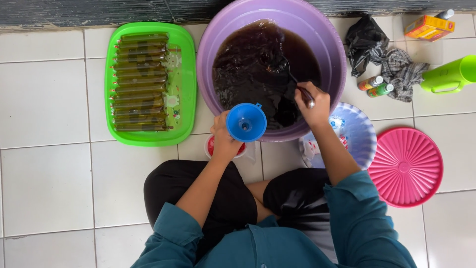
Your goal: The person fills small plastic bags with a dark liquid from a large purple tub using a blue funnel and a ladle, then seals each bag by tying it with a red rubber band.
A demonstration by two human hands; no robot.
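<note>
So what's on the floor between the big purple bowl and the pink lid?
In the head view, a pale blue plate lies between the purple bowl and the pink lid, holding small packets.

White glossy tile floor (44, 164), grey grout lines; dark wall base (89, 12) along top.

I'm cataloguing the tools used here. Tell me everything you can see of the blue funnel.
The blue funnel looks like smooth plastic: a wide round cone narrowing to a small central hole, with a little tab on its upper right rim. It is held mouth-up in the left hand, just at the near edge of the purple basin of dark liquid. Its spout points down, hidden from view; what it feeds into cannot be seen. The inside looks empty.
</note>
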